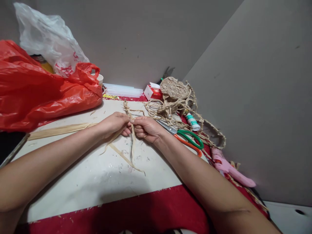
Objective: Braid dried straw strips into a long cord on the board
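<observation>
left hand [115, 125] and right hand [147, 128] meet, fingertips pinched on a pale tan, frayed plant-fibre strand [133, 143] above a white, flat board [83, 182]; it runs lengthwise away from the person, between both hands, neither nearer.

A red bag [56, 97] slumps before me — a translucent bag [48, 34] rising behind it, a white cup [100, 79] showing past its right end. Right of the red bag I see clear sticks [123, 90], then a red-and-white box [154, 94]; well apart from it — scissors [173, 130], a green-and-white tube [192, 122] and, farthest off, a pink glue gun [229, 170].
</observation>
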{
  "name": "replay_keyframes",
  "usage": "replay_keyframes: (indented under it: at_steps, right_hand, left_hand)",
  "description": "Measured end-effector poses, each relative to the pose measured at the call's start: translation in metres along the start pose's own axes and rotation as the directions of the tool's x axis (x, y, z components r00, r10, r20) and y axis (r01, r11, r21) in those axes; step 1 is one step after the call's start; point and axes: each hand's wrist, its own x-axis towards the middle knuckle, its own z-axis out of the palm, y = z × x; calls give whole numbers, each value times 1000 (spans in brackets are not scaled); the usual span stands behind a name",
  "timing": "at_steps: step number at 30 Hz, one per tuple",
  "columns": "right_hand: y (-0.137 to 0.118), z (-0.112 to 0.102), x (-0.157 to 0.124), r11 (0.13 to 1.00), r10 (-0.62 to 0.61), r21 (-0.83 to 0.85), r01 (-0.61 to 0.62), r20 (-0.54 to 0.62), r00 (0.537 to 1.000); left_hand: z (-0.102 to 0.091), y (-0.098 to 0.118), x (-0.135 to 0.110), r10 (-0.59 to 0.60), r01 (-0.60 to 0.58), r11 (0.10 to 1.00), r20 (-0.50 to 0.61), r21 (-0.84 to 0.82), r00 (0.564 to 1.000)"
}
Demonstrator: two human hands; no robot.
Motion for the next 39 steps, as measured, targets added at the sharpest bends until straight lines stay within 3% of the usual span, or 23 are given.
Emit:
replay_keyframes:
  at_steps: [2, 5, 12, 18, 23, 26, 30, 34, 39]
  right_hand:
    - [-1, -2, 0, 1000, 23, -19, -22, 31, 999]
    - [-2, -5, 1, 999, 40, -34, -39, 56, 998]
    - [-6, -7, -2, 986, 60, -159, -49, 67, 996]
    - [-6, -8, -3, 929, 8, -371, 9, 45, 999]
    - [-9, -3, -7, 757, -80, -653, 37, -37, 996]
    - [-10, 1, -9, 637, -140, -769, 51, -50, 989]
    - [-8, 5, -8, 384, -282, -919, 88, -26, 959]
    - [-9, 5, -11, 151, -341, -981, 125, 67, 938]
    - [-18, 7, -20, 25, -309, -997, 68, 57, 949]
  left_hand:
    - [3, 0, -1, -39, 40, 999, 57, -13, 998]
    - [2, -1, 0, -19, 16, 997, 29, 77, 999]
    - [-7, -9, 5, 242, -233, 887, 28, 399, 970]
    - [-11, -7, 4, 260, -260, 797, 79, 545, 962]
    - [-11, -11, 8, 192, -192, 867, 47, 459, 980]
    - [-8, -11, 8, 70, -68, 937, 6, 344, 998]
    - [-4, -6, 4, -76, 71, 976, 18, 206, 997]
    - [-1, -3, 2, -65, 65, 991, -2, 116, 998]
    - [0, -7, 4, -29, 36, 990, -52, 135, 998]
